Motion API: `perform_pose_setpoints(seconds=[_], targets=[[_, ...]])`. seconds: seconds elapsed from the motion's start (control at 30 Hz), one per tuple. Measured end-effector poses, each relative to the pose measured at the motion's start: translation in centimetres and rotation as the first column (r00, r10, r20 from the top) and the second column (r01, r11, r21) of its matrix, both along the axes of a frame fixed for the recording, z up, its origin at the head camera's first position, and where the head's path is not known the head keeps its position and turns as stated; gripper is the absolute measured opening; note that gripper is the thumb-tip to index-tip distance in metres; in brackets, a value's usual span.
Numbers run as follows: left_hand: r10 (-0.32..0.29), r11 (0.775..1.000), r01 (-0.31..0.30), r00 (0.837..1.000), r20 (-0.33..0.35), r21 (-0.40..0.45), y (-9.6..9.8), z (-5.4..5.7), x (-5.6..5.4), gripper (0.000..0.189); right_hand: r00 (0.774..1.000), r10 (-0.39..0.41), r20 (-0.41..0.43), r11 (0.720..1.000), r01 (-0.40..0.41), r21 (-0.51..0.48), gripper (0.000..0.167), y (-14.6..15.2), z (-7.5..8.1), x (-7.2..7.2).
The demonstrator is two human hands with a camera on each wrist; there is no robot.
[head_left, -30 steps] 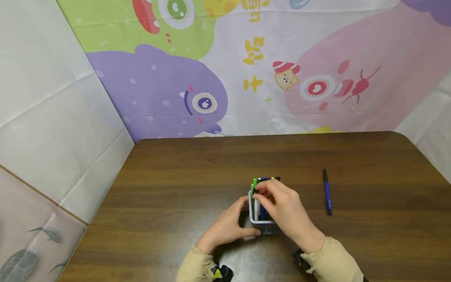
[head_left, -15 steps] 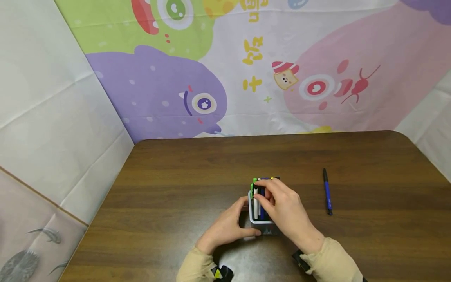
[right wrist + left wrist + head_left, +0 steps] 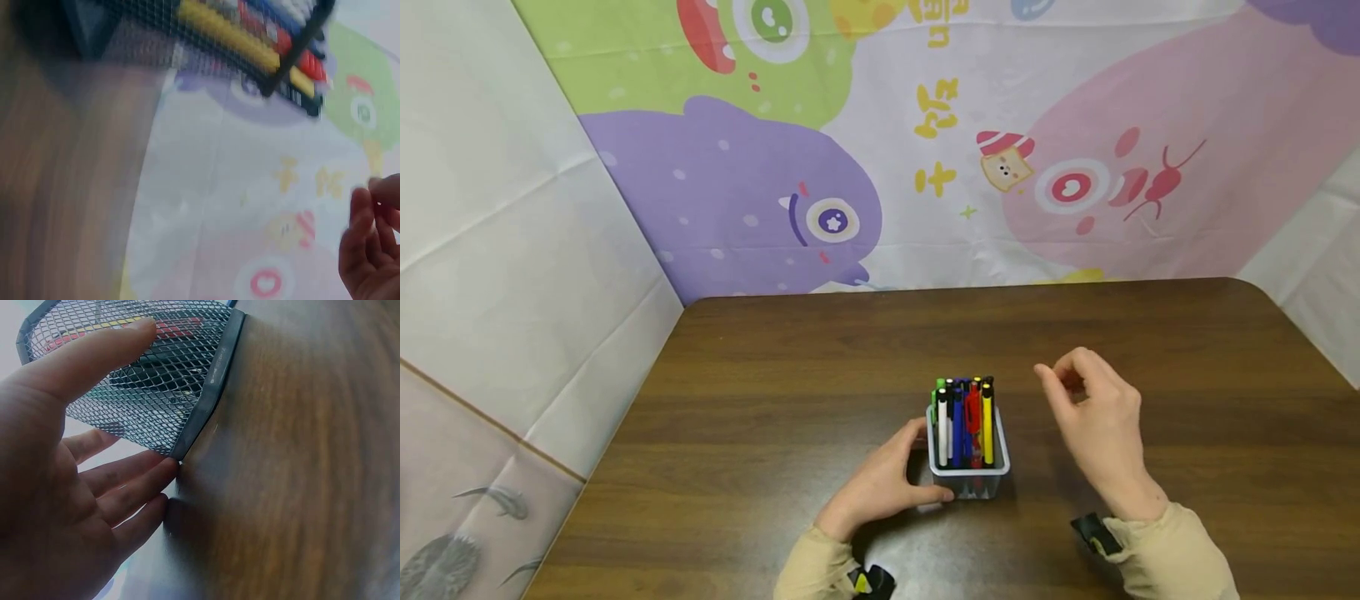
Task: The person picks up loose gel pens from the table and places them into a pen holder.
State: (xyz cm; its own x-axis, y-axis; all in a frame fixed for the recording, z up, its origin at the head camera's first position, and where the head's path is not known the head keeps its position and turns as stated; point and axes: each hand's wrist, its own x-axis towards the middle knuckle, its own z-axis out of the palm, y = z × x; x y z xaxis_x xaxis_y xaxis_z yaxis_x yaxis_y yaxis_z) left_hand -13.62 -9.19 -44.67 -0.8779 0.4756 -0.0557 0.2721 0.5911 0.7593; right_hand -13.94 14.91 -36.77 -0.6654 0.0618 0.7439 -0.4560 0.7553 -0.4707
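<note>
A mesh pen holder (image 3: 976,485) with a pale rim stands on the table, packed with upright pens. Among them are a white pen (image 3: 942,433), a red pen (image 3: 973,407) and a yellow pen (image 3: 988,429). My left hand (image 3: 880,483) holds the holder by its left side, thumb at the front and fingers farther back. In the left wrist view the thumb (image 3: 109,353) lies over the dark mesh (image 3: 165,394), with fingertips at its bottom corner. My right hand (image 3: 1097,425) hovers right of the holder, fingers loosely bent and nothing visible in them; it hides the spot where a blue pen lay.
The brown wooden table (image 3: 790,375) reaches back to a printed cartoon cloth (image 3: 940,242). A white cloth wall (image 3: 550,217) rises on the left. Dark bands (image 3: 1097,533) sit around both wrists.
My right hand has let go of the white pen, now standing in the holder, and has moved right over the lone blue pen's place. My left hand has stayed on the holder.
</note>
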Motion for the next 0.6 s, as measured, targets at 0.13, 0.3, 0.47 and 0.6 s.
perform_pose_setpoints(seconds=[0.13,0.3,0.47,0.6], targets=[[0.0,1.0,0.0,1.0,-0.009,0.001,-0.1,0.0,0.0,0.083,0.996,-0.033,0.088,0.999,0.034,-0.016,0.017,2.0,-0.1,-0.1],[0.004,1.0,-0.004,1.0,-0.014,-0.003,-0.1,0.0,0.0,0.083,0.977,-0.064,0.205,0.997,0.069,-0.019,0.009,4.2,-0.9,-0.3],[0.004,1.0,-0.004,1.0,-0.018,-0.002,-0.1,0.0,0.0,0.083,0.933,-0.133,0.334,0.99,0.109,0.092,0.009,5.7,-2.3,-0.4],[0.008,1.0,-0.008,1.0,-0.013,-0.004,-0.1,0.0,0.1,0.083,0.885,-0.161,0.437,0.982,0.099,0.162,0.017,6.3,-3.5,-0.4]])
